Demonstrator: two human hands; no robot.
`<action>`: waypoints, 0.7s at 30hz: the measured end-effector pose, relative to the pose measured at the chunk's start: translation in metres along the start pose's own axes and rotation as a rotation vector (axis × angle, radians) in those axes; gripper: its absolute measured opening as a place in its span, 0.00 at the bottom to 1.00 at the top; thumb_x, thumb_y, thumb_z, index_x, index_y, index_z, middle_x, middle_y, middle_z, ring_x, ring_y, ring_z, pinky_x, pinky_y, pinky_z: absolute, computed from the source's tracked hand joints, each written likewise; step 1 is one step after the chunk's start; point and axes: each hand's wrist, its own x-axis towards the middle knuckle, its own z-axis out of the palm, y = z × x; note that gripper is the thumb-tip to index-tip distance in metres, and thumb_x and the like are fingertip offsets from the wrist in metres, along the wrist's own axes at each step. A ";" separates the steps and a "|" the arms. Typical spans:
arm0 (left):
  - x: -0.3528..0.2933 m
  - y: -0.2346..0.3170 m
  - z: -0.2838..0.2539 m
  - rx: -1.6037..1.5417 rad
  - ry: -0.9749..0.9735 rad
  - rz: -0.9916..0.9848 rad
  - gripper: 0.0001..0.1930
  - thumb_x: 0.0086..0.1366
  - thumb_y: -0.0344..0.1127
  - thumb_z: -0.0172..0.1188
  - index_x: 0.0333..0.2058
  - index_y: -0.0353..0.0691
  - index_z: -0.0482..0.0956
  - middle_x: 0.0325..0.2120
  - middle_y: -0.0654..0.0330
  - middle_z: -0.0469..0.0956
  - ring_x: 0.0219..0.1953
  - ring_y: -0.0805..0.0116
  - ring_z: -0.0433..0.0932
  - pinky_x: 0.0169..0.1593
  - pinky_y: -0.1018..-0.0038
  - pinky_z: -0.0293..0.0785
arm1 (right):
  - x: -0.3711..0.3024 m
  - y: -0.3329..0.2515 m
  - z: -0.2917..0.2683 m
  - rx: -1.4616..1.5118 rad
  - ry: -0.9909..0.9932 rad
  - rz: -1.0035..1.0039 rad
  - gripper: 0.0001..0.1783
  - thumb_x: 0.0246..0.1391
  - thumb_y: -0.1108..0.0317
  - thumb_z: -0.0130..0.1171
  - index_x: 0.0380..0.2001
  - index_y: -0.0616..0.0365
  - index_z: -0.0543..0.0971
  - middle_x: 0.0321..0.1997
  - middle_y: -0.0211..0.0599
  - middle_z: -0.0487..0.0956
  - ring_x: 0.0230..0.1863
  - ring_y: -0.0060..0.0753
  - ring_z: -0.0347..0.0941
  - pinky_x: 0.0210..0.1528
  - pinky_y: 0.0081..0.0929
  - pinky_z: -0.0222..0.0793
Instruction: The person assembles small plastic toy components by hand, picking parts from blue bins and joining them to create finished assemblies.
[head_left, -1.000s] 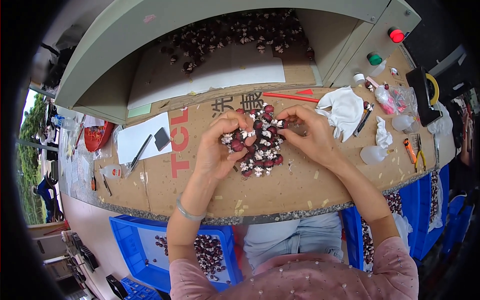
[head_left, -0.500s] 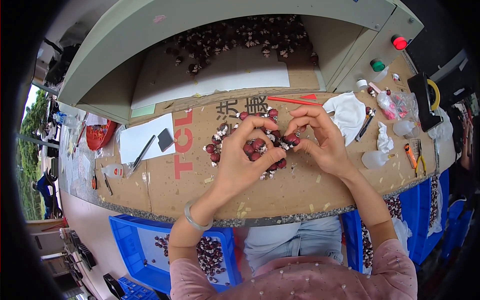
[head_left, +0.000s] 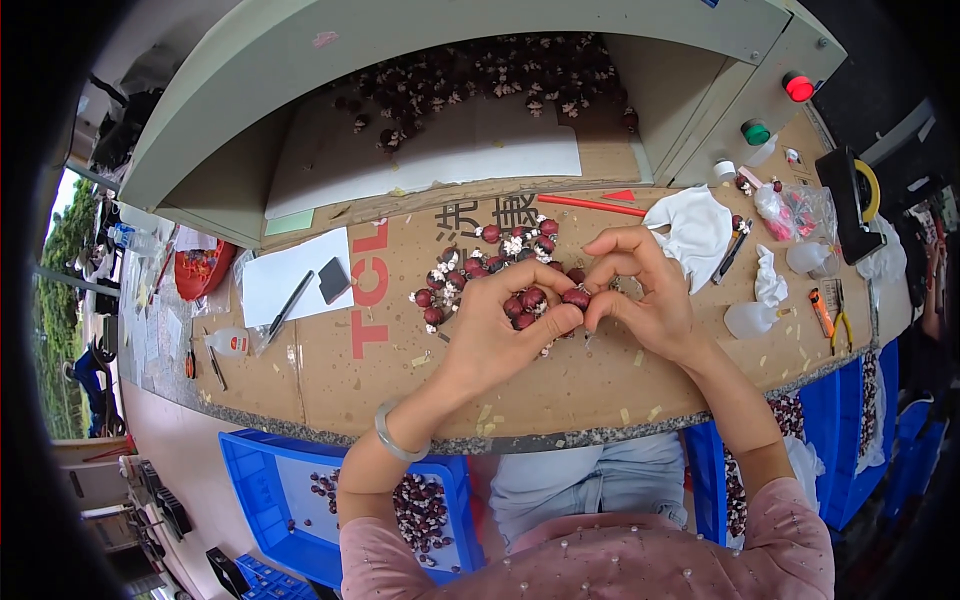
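Note:
Above the cardboard-covered bench, my left hand (head_left: 505,325) pinches a small dark red ball (head_left: 576,297) between thumb and forefinger. From the other side, my right hand (head_left: 645,300) has closed its thumb and fingertips on the same ball, and any white part on it is hidden by the fingers. Beneath and around my left hand lies a loose pile of similar red balls with white, ruffled ends (head_left: 490,233). A few more red balls (head_left: 525,303) show through the loop of my left fingers.
A grey cabinet (head_left: 690,110) with many such balls inside stands behind the bench. White paper (head_left: 297,270) with a pen lies left; a white cloth (head_left: 690,235), a squeeze bottle (head_left: 748,320) and pliers (head_left: 843,318) lie right. A blue bin (head_left: 250,480) sits below the front edge.
The ball has turned and shifted slightly down and left, so its white end no longer shows. My right fingertips have dropped lower, and more of the pile is visible.

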 end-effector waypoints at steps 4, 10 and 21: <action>0.001 0.003 -0.013 -0.507 -0.165 -0.463 0.12 0.61 0.37 0.61 0.39 0.36 0.77 0.24 0.64 0.76 0.20 0.78 0.73 0.22 0.81 0.66 | 0.007 0.002 -0.005 0.137 0.007 0.226 0.22 0.45 0.80 0.61 0.46 0.61 0.70 0.33 0.35 0.77 0.34 0.24 0.73 0.40 0.22 0.67; 0.005 -0.007 -0.016 -0.800 -0.221 -0.575 0.13 0.67 0.38 0.54 0.45 0.36 0.76 0.22 0.64 0.72 0.15 0.83 0.67 0.13 0.87 0.47 | 0.005 0.020 0.001 -0.391 -0.036 0.085 0.18 0.40 0.76 0.67 0.38 0.61 0.77 0.34 0.37 0.75 0.37 0.38 0.73 0.40 0.29 0.67; 0.008 -0.007 -0.016 -0.795 -0.200 -0.550 0.18 0.68 0.38 0.48 0.49 0.28 0.71 0.18 0.64 0.70 0.11 0.85 0.60 0.10 0.87 0.44 | 0.012 0.012 -0.012 -0.200 0.047 0.335 0.16 0.43 0.78 0.66 0.38 0.62 0.77 0.36 0.36 0.78 0.36 0.25 0.75 0.42 0.20 0.71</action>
